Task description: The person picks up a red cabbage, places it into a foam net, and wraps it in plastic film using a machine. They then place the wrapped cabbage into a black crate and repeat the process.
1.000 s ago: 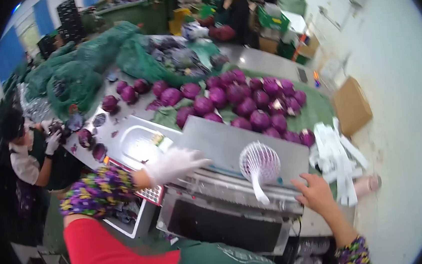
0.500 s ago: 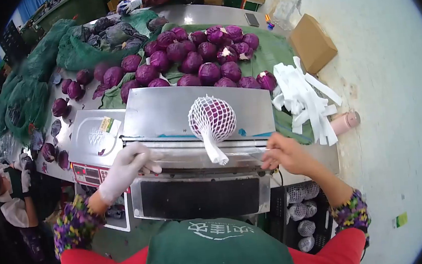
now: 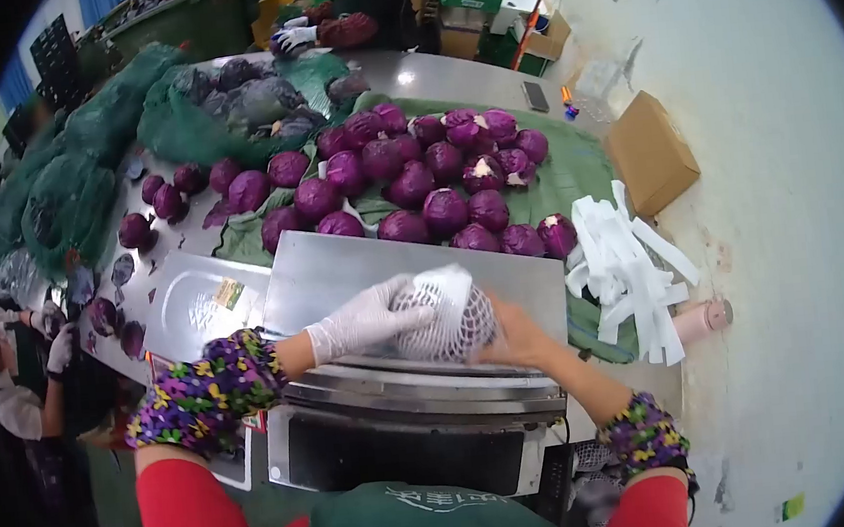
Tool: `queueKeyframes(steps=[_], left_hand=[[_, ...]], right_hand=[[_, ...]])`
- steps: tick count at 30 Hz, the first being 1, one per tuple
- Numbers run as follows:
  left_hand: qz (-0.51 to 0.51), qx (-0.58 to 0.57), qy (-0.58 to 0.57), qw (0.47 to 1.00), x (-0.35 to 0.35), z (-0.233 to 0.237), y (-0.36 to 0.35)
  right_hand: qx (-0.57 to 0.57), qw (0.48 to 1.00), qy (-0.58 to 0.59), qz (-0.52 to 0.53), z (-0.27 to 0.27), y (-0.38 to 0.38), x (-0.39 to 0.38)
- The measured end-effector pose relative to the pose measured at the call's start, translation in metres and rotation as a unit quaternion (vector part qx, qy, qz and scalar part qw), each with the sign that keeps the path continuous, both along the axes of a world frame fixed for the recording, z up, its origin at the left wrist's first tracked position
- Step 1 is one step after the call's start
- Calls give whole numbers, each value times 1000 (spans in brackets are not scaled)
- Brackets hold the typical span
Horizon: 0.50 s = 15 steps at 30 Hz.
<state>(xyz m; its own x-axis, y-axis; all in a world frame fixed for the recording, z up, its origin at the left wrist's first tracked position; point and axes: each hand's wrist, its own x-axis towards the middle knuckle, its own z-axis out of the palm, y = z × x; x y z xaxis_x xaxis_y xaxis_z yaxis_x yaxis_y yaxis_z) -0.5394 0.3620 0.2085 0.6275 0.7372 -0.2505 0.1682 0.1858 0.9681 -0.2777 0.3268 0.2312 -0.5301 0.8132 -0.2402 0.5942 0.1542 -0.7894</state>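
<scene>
A red cabbage (image 3: 463, 328) in a white foam net is between my two hands above the steel wrapping machine (image 3: 362, 261). My left hand (image 3: 372, 320), in a white glove, grips its left side, fingers bent over the netting. On the other side my bare right hand (image 3: 514, 336) holds the cabbage, slightly blurred, its fingertips partly hidden. The gathered tail of the net lies folded up over the top. Below the hands runs the machine's front edge, with a dark plate (image 3: 398, 451) in front.
Many bare red cabbages (image 3: 405, 180) are heaped on green cloth behind the machine. White foam nets (image 3: 624, 276) lie at right, near a pink bottle (image 3: 703, 321) and a cardboard box (image 3: 648, 153). A scale tray (image 3: 199, 298) stands at left. Co-workers' gloved hands (image 3: 297, 36) show farther off.
Both hands have come inward and up from the machine's front edge onto the netted cabbage. The cabbage has turned, its net tail now pointing up instead of toward me. The view has tilted upward.
</scene>
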Motion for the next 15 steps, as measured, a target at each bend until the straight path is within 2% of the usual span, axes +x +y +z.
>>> queueKeyframes(steps=[1,2,3,5,7,8,9,11,13,15], left_hand=[[5,-7,0,1000,0,9,-21],[5,-187,-43,981,2,36,-45],[5,-358,-86,930,1,56,-65],[-81,-458,-21,885,-8,66,-96],[-114,-500,-29,858,-11,57,-130],[-118,-504,5,856,-11,75,-142],[-121,-506,-64,851,-14,50,-164],[-85,-549,-73,828,-10,32,-181],[-85,-559,-60,823,-6,29,-181],[-44,-541,-51,838,-9,-4,-193]], right_hand=[[-53,998,-2,17,2,-17,1],[-85,994,65,10,7,-39,0],[-115,985,129,4,14,-61,-2],[-148,974,169,-21,32,-105,-17],[-205,964,161,-52,33,-149,-18],[-229,951,204,-43,31,-166,-21],[-246,946,205,-48,20,-183,-20],[-332,929,158,-39,-10,-200,-13],[-431,871,211,-105,-30,-211,-13],[-442,853,229,-157,-45,-218,-16]])
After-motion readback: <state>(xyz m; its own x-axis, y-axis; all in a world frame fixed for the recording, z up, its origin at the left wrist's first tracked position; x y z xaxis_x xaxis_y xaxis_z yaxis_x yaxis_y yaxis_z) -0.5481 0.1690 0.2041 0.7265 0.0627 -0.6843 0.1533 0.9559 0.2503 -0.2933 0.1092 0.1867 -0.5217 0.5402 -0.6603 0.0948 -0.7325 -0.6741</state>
